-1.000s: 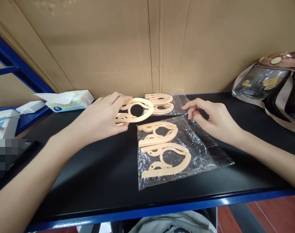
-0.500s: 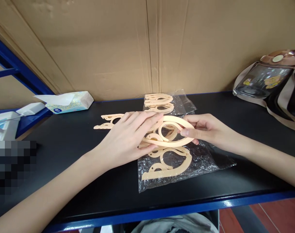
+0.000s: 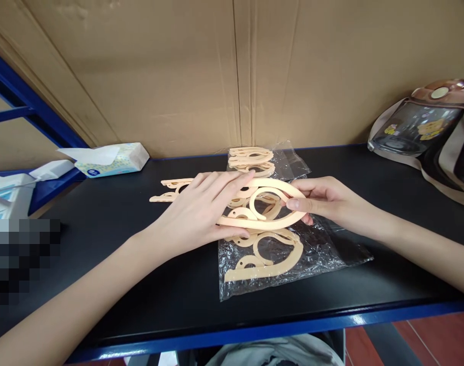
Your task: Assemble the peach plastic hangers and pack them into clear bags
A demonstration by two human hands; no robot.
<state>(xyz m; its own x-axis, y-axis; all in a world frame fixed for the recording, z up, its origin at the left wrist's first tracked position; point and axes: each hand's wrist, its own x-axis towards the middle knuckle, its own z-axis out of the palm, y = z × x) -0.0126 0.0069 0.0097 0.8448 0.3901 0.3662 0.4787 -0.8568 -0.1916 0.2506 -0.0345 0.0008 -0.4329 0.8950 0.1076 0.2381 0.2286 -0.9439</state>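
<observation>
A peach plastic folding hanger (image 3: 289,222), folded into a leaf-like loop with a curled hook inside, is held level above the table. My right hand (image 3: 325,201) pinches its curved right end between thumb and fingers. Across the left end lies my left hand (image 3: 205,208), thumb at the near edge and fingers over the far edge. Beneath, more folding hangers (image 3: 262,273) show through a clear plastic bag (image 3: 319,259). Another folding hanger (image 3: 167,195) lies left of the bag, partly hidden by my left hand.
Behind my hands, several folded hangers (image 3: 251,157) lie in another clear bag (image 3: 289,157). A tissue pack (image 3: 119,160) stands at the back left of the black table (image 3: 159,305). At the right is a strapped water bottle (image 3: 411,127). Cardboard (image 3: 159,76) walls off the back.
My left fingers have slid slightly left along the hanger, showing more of its near arm. The hanger sits slightly flatter and higher in view. My right hand keeps its pinch.
</observation>
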